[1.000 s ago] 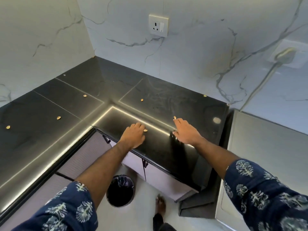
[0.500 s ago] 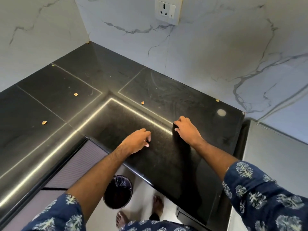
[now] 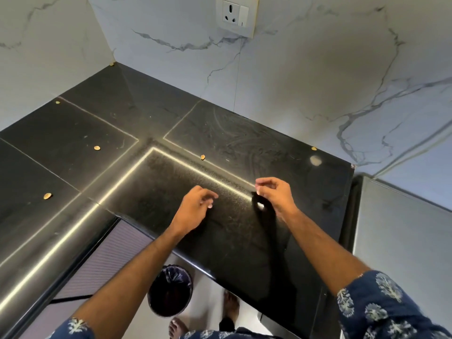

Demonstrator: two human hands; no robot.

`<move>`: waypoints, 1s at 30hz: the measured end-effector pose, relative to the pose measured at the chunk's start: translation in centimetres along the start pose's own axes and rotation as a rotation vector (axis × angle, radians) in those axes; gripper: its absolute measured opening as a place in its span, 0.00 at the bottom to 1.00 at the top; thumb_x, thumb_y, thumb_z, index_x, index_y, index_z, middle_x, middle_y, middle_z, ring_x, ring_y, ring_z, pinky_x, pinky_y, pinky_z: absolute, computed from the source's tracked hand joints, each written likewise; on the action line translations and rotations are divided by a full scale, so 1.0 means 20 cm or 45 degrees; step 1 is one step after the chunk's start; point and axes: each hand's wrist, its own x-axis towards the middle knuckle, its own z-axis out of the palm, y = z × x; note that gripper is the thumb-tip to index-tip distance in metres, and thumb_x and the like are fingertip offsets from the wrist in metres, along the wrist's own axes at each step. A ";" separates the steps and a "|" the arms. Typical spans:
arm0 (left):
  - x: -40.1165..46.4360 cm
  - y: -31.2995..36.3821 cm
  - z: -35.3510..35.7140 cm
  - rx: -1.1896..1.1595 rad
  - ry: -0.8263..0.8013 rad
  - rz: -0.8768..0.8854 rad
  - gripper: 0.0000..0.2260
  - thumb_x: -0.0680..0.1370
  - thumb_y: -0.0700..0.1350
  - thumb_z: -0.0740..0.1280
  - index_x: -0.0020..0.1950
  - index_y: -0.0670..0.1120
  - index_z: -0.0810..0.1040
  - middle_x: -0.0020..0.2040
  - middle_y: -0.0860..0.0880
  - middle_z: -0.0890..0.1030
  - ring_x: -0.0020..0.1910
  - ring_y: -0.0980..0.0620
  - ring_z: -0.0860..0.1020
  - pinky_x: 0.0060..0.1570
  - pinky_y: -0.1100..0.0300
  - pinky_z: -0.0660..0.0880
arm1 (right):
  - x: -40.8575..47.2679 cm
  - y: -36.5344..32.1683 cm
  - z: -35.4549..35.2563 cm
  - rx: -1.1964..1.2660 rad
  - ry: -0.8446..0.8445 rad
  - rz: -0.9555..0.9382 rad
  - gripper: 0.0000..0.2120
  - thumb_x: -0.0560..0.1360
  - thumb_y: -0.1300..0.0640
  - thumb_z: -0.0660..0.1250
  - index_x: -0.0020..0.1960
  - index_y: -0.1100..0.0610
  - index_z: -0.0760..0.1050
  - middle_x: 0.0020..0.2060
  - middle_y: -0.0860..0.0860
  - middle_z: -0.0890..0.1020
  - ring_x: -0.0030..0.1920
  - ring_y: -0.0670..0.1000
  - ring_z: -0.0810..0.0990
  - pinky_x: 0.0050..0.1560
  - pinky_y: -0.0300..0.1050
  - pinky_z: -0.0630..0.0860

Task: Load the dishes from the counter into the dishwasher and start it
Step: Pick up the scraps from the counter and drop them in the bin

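Observation:
No dishes show in the head view. A polished black stone counter fills the corner in front of me. My left hand hovers just above its front part, with loosely curled fingers and nothing in it. My right hand hangs a little further right at about the same height; its fingers are bent, thumb near the forefinger, and I see nothing between them. Its dark reflection lies on the counter below. A flat grey appliance top adjoins the counter on the right; its front is hidden.
Small gold discs are set into the counter's seams. A wall socket sits on the marble backsplash. Below the counter edge are ribbed grey cabinet fronts, a bin with a black liner and my bare feet.
Both hands lay flat on the counter a second ago; now they are lifted off it with fingers curled. The view has moved closer to the corner.

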 end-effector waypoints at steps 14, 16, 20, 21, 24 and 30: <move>0.41 0.12 0.02 -1.545 0.341 -0.843 0.11 0.79 0.38 0.55 0.37 0.46 0.68 0.26 0.53 0.62 0.21 0.57 0.59 0.22 0.64 0.58 | 0.26 -0.16 -0.41 0.228 0.254 0.401 0.10 0.80 0.62 0.58 0.53 0.59 0.78 0.27 0.47 0.65 0.22 0.43 0.60 0.19 0.36 0.58; 0.46 0.12 0.00 -1.228 0.339 -0.864 0.09 0.79 0.38 0.55 0.39 0.46 0.70 0.27 0.53 0.60 0.21 0.56 0.57 0.22 0.63 0.57 | 0.37 -0.17 -0.53 -0.386 0.393 0.204 0.11 0.78 0.61 0.61 0.57 0.58 0.78 0.38 0.51 0.78 0.33 0.49 0.76 0.30 0.42 0.73; 0.51 0.15 -0.03 -0.602 0.269 -0.689 0.11 0.80 0.42 0.56 0.44 0.46 0.77 0.32 0.51 0.68 0.29 0.53 0.66 0.30 0.58 0.64 | 0.56 -0.20 -0.72 -1.186 0.301 -0.077 0.21 0.79 0.59 0.61 0.71 0.57 0.68 0.62 0.61 0.78 0.61 0.64 0.77 0.63 0.55 0.72; 0.52 0.16 -0.04 -0.440 0.252 -0.622 0.11 0.81 0.43 0.57 0.45 0.47 0.78 0.34 0.51 0.72 0.32 0.52 0.69 0.33 0.57 0.66 | 0.61 -0.21 -0.74 -1.301 0.234 -0.105 0.22 0.79 0.58 0.61 0.72 0.57 0.66 0.62 0.63 0.78 0.62 0.65 0.76 0.63 0.56 0.73; 0.54 0.17 -0.04 -0.132 0.257 -0.452 0.08 0.81 0.41 0.59 0.47 0.45 0.78 0.40 0.51 0.77 0.38 0.55 0.73 0.37 0.61 0.68 | 0.75 -0.19 -0.76 -1.507 0.095 -0.126 0.22 0.79 0.57 0.61 0.72 0.60 0.65 0.65 0.64 0.75 0.63 0.66 0.75 0.63 0.58 0.73; 0.60 0.16 -0.06 0.020 0.226 -0.361 0.08 0.82 0.41 0.60 0.48 0.43 0.78 0.35 0.49 0.77 0.34 0.51 0.74 0.35 0.59 0.71 | 0.80 -0.11 -0.76 -1.485 0.215 -0.114 0.19 0.81 0.56 0.60 0.71 0.60 0.67 0.65 0.61 0.74 0.63 0.63 0.75 0.63 0.58 0.74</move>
